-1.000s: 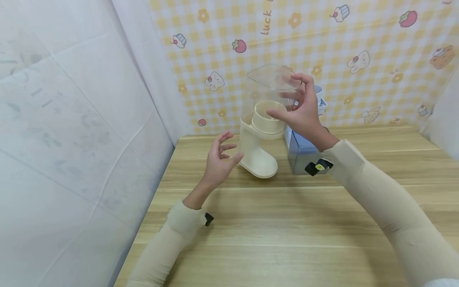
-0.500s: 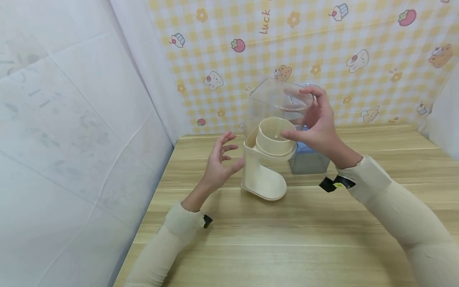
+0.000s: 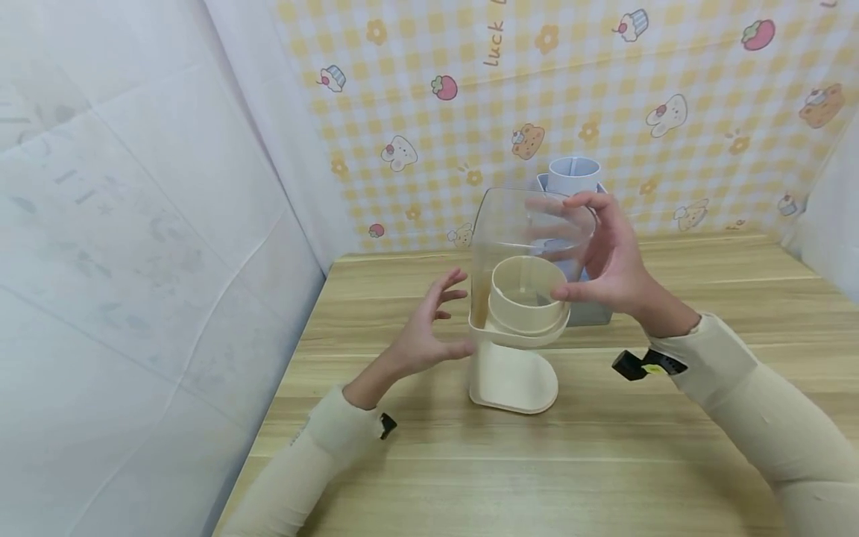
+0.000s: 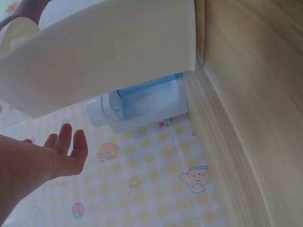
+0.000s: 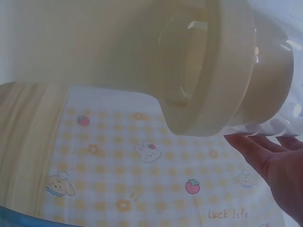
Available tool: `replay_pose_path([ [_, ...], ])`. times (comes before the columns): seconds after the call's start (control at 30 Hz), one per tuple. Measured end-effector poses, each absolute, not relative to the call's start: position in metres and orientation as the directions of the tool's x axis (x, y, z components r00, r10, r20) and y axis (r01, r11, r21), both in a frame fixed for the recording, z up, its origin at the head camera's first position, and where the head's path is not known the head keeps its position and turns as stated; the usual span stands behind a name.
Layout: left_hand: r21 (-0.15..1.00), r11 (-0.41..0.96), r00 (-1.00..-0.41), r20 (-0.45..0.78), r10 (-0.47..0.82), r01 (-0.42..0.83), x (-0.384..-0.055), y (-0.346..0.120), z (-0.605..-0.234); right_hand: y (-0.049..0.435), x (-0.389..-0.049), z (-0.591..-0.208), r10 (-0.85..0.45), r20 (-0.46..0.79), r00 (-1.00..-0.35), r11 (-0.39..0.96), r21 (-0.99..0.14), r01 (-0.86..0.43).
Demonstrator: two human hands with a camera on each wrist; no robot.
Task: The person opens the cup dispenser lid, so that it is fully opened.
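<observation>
Toward the near edge of the wood-grain tabletop (image 3: 429, 477), the cream plastic stand (image 3: 513, 379) with its clear plastic hopper (image 3: 496, 231) has shifted away from the pale-blue plastic dispenser (image 3: 573, 177), leaving more of that visible. The right hand (image 3: 614, 272) grips the hopper's side; the left hand (image 3: 425, 335), fingers loosely spread, hovers just beside. Behind hangs yellow-checked cartoon cloth (image 3: 496, 112), white sheeting (image 3: 134, 246) leftward.

Yellow-checked cloth (image 3: 590, 67) hung across the frame's top, white sheeting (image 3: 134, 298) at left; a blue container (image 3: 574, 173) stood right of center.
</observation>
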State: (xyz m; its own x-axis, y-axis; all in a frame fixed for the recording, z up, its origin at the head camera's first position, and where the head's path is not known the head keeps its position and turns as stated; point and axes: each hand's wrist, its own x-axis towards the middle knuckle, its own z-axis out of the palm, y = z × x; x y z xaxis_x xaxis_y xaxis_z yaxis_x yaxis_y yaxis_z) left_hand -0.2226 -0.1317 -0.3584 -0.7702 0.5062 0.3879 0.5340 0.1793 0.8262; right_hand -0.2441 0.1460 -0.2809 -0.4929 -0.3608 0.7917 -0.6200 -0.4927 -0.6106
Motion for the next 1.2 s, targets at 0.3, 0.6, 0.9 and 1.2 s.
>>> replay_pose_path([
  [0.3, 0.824, 0.192, -0.760, 0.367, 0.537, 0.533, -0.220, -0.113, -0.365, 0.146, -0.249, -0.286, -0.452, 0.789, -0.416, -0.554, -0.614, -0.562],
  [0.6, 0.842, 0.150, -0.779, 0.391, 0.490, 0.518, -0.221, -0.104, -0.367, 0.148, -0.246, -0.291, -0.498, 0.746, -0.443, -0.471, -0.661, -0.583],
  [0.9, 0.833, 0.188, -0.799, 0.397, 0.452, 0.520, -0.221, -0.099, -0.368, 0.141, -0.237, -0.287, -0.451, 0.675, -0.584, -0.275, -0.728, -0.628],
  [1.2, 0.770, 0.265, -0.791, 0.457, 0.406, 0.580, -0.222, -0.094, -0.373, 0.138, -0.240, -0.294, -0.406, 0.752, -0.520, -0.287, -0.645, -0.708],
])
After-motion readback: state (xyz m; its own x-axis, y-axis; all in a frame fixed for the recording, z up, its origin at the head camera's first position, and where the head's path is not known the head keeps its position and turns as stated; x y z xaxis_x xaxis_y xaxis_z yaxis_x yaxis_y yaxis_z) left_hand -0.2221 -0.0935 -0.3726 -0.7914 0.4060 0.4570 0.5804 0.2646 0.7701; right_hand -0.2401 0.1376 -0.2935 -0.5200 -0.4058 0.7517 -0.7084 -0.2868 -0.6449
